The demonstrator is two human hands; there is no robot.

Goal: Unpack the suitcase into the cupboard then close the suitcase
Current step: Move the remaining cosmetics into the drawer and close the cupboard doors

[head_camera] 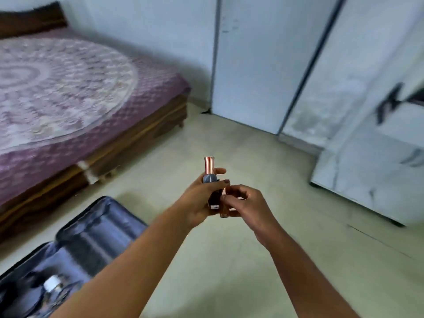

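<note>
Currently we hold both hands out over the floor (229,260), near the middle of the view. Our left hand (199,198) grips a bottle (210,177) with a copper cap, held upright. Our right hand (243,200) has its fingers curled, pinching a second, slimmer bottle (223,203) just beside the first. At near left the suitcase (96,235) lies open on the floor, a white-capped item (51,283) inside. The cupboard (358,111) stands at far right, the bed (68,92) at far left.

A low wooden bed (128,134) under a purple patterned spread (68,88) fills the far left. Pale walls (149,31) meet a cream tiled floor (229,260) in soft, even light.
</note>
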